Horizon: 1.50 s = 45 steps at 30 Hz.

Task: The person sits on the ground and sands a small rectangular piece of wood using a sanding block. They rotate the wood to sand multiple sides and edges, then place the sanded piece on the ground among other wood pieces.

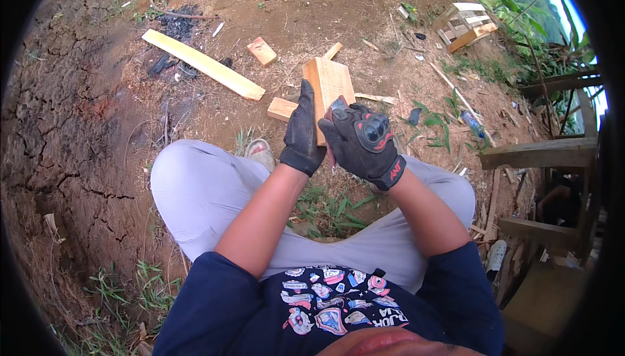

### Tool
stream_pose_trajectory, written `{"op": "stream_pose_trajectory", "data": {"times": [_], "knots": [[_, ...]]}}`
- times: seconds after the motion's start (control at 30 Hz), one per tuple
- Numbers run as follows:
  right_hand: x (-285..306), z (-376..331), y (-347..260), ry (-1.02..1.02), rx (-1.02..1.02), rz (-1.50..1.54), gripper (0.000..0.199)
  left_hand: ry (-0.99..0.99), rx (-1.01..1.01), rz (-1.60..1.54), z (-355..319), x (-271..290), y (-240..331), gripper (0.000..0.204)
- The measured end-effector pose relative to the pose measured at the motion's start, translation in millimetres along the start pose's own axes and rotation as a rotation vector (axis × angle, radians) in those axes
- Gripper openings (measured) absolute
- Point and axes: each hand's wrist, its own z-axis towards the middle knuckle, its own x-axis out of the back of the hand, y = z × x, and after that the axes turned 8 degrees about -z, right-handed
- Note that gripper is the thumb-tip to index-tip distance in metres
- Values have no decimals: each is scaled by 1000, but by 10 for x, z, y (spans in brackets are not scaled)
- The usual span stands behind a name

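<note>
Left hand (302,131), black glove, wrapped around the left edge of a pale wooden block (330,85); fingers run up along that edge, thumb side hidden behind the wood. The block is held upright in front of the knees, clear of the ground, its broad face toward the camera and its top end sticking out above both hands.

Right hand (362,142), black glove with hard knuckle pads, curled closed over the block's lower right part. A small grey object shows at its fingertips against the wood; too small to tell what it is. The two hands touch each other at the base of the block.

Person seated or squatting, grey trousers, dark printed shirt, a sandalled foot just left of the left wrist.

Ground: bare reddish dirt (78,128), cracked at left, sparse grass tufts. Just behind the block lies a small wood offcut (282,108); farther back another square offcut (262,50). A long pale plank (203,64) lies diagonally at upper left beside a charred patch. A small slatted wooden crate (467,25) stands well apart at upper right, near green plants. A plastic bottle (472,123) lies on the dirt to the right. Rough timber beams (540,153) at the right edge.
</note>
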Motion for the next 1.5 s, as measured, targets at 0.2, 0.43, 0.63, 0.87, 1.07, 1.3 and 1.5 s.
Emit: {"op": "stream_pose_trajectory", "data": {"times": [0.2,0.43,0.63,0.87,1.07,1.3,1.5], "knots": [[-50,-73,322,-23,-61,-49,16,-61,-121,128,3,-133,133,69],[-125,79,505,70,-24,-115,20,-28,-101,221,-34,-93,9,71],[-5,62,168,62,80,-80,18,-71,-52,172,147,334,-129,71],[24,-101,14,-35,-93,76,18,19,-128,330,28,-7,22,68],[-72,18,487,-7,-191,80,22,-2,-119,396,-79,-55,-14,64],[-101,104,758,-39,-179,-84,23,41,-289,810,-69,252,-313,57],[7,-72,156,49,-91,92,21,42,-69,325,72,278,-251,57]]}}
